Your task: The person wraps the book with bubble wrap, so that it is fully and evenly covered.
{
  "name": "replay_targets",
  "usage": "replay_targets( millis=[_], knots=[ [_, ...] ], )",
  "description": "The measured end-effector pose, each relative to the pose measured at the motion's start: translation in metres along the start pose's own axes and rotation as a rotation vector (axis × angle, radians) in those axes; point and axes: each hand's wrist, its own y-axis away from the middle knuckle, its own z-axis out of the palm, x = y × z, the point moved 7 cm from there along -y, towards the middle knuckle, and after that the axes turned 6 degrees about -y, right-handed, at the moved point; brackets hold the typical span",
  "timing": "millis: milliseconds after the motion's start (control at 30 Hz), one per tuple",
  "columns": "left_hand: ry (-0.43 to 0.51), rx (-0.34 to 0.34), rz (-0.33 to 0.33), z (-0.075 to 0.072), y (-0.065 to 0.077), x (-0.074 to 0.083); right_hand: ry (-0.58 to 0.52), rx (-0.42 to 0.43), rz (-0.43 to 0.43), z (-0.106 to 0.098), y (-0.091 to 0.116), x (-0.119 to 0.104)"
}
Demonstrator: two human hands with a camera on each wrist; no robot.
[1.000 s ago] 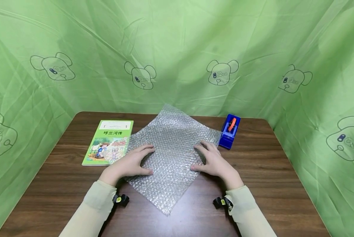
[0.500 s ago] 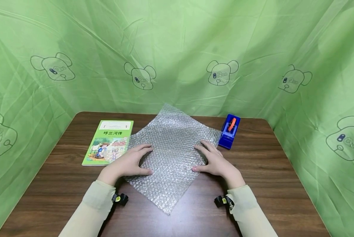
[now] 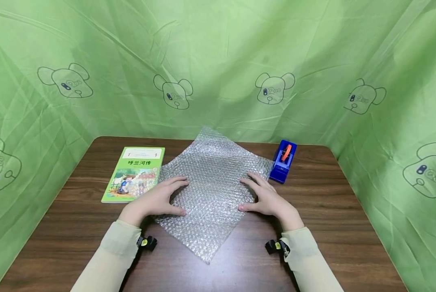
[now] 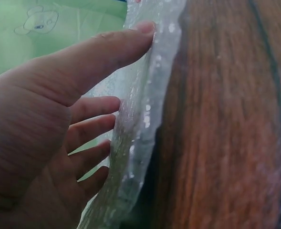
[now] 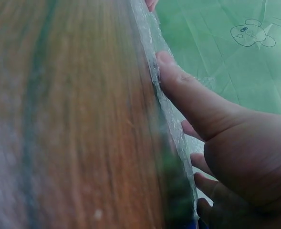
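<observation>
A silvery sheet of bubble wrap (image 3: 210,186) lies cornerwise on the table in the head view, one corner toward the person. On its left part rests the left hand (image 3: 161,200), fingers spread and relaxed, thumb apart. The right hand (image 3: 267,198) mirrors it on the right part. In the left wrist view, the fingertips of the left hand (image 4: 49,109) touch the sheet's surface. The right wrist view has the right hand (image 5: 226,143) with its thumb on the bubble wrap (image 5: 154,62) near the edge. Neither hand grips anything.
A green book (image 3: 130,178) lies at the left, its lower right corner under the bubble wrap. A blue tape dispenser (image 3: 282,162) with an orange roll stands at the right, against the sheet's corner. Green cloth (image 3: 218,81) hangs behind the brown wooden table (image 3: 334,227).
Both hands have drifted slightly outward, away from each other, while staying on the bubble wrap. The book and the tape dispenser have not moved.
</observation>
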Motion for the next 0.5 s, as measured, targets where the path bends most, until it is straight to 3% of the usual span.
replay_targets(
  millis=[133,233,367,500],
  knots=[
    [0.008,0.000,0.011,-0.006,0.002,-0.003,0.010,0.002,-0.001,0.000,-0.001,-0.002],
    [-0.018,0.044,0.010,-0.018,0.006,-0.008,0.015,0.000,-0.001,0.000,-0.001,-0.003],
    [-0.042,0.173,-0.030,-0.045,0.016,-0.022,0.017,-0.006,0.010,0.000,-0.001,-0.003],
    [-0.025,0.322,-0.151,-0.075,0.032,-0.047,0.019,-0.007,0.012,0.000,-0.001,-0.003]
  ],
)
